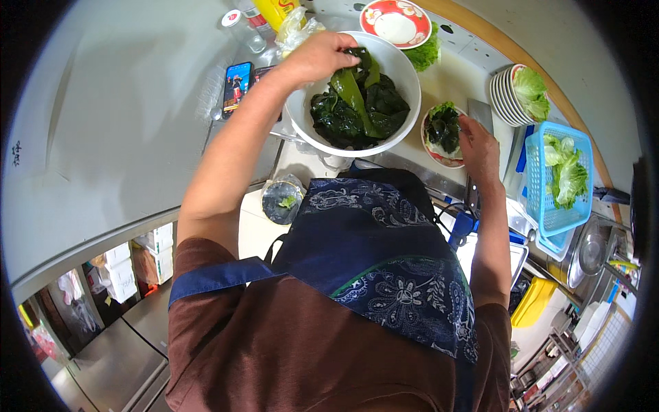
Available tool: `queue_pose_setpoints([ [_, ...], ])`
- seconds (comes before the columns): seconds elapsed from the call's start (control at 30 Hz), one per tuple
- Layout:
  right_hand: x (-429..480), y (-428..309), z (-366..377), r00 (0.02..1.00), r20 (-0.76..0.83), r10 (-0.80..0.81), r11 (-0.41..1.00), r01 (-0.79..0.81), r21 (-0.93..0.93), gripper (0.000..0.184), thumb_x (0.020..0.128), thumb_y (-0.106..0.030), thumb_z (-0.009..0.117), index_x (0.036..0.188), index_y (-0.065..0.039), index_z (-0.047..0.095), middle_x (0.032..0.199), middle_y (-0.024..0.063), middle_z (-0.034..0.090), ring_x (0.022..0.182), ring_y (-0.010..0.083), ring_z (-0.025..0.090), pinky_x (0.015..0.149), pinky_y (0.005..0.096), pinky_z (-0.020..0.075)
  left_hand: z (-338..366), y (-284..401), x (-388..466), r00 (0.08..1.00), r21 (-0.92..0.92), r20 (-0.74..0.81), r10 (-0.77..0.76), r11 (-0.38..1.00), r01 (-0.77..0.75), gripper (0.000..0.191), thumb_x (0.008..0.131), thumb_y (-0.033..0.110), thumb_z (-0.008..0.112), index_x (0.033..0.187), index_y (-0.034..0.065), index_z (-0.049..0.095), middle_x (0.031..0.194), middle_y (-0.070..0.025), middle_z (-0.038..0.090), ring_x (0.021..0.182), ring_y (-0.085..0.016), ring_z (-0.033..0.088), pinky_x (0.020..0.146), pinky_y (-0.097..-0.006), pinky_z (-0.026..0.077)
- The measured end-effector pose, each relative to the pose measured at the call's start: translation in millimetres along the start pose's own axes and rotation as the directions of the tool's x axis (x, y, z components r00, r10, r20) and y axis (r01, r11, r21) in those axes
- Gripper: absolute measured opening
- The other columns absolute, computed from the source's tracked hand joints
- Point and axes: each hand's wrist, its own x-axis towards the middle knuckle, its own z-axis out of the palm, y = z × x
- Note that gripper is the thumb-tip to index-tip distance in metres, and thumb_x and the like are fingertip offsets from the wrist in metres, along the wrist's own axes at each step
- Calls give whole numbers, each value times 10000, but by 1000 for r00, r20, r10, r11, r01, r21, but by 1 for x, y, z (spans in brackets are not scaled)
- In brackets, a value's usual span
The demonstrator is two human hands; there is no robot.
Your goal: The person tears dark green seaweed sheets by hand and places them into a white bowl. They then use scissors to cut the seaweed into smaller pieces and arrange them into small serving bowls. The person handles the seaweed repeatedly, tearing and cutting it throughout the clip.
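Note:
My left hand (322, 57) pinches a dark green strip of seaweed over a large white plastic bowl (292, 116). More wet seaweed (345, 121) lies in the bowl. To the right, a small patterned bowl (447, 161) holds lettuce leaf with dark seaweed (444, 129) on top. My right hand (479, 149) is at that bowl's right side, its fingertips by the seaweed and rim; whether they grip anything is unclear. A red-and-white floral dish (396, 26) stands behind the large bowl, beside a lettuce leaf (427, 51).
Right of my right hand lies a cleaver (481, 116). Beyond it are stacked bowls (507, 98) topped with lettuce and a light-blue basket (545, 206) holding lettuce. At the left are a phone (237, 87), a glass jar (249, 36) and a yellow package (275, 11).

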Motion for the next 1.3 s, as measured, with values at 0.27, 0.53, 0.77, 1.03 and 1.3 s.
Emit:
queue_pose_setpoints([
  [0.27, 29, -76, -5, 991, 96, -94, 821, 23, 570, 248, 777, -47, 551, 1021, -1, 549, 879, 96, 615, 793, 148, 588, 730, 266, 465, -27, 27, -4, 994, -427, -12, -109, 900, 93, 164, 809, 122, 571, 962, 67, 550, 820, 24, 573, 750, -43, 513, 658, -210, 413],
  [0.53, 67, -121, 42, 873, 296, -387, 786, 144, 602, 220, 789, -91, 553, 989, 0, 562, 764, 33, 601, 733, 102, 556, 685, 219, 437, -27, 42, -10, 985, -733, -112, -134, 680, 9, 156, 809, 139, 571, 932, 43, 564, 748, 8, 562, 634, -58, 506, 548, -188, 402],
  [0.77, 84, -122, -28, 938, 34, -344, 680, 224, 698, 120, 750, -92, 545, 830, -25, 604, 663, 20, 597, 636, 78, 537, 609, 218, 425, -37, 95, -25, 941, -735, -196, -277, 677, 46, 133, 841, 83, 471, 934, -10, 489, 869, -88, 509, 760, -183, 488, 729, -284, 450],
  [1.03, 87, -175, -103, 988, 42, -151, 710, 79, 699, 121, 748, 32, 481, 816, 36, 582, 678, 46, 578, 591, 98, 530, 528, 211, 425, -56, 122, -16, 960, -776, -267, -86, 610, -161, 121, 842, 70, 457, 897, -37, 456, 880, -116, 496, 795, -202, 500, 750, -299, 471],
  [1.3, 83, -210, -124, 994, 83, -78, 788, 10, 615, 117, 811, -9, 476, 856, 33, 576, 711, 77, 578, 608, 107, 526, 533, 211, 430, -60, 132, -11, 972, -768, -214, -101, 632, -103, 95, 857, 79, 445, 831, -12, 439, 794, -95, 458, 672, -151, 467, 623, -257, 477],
])
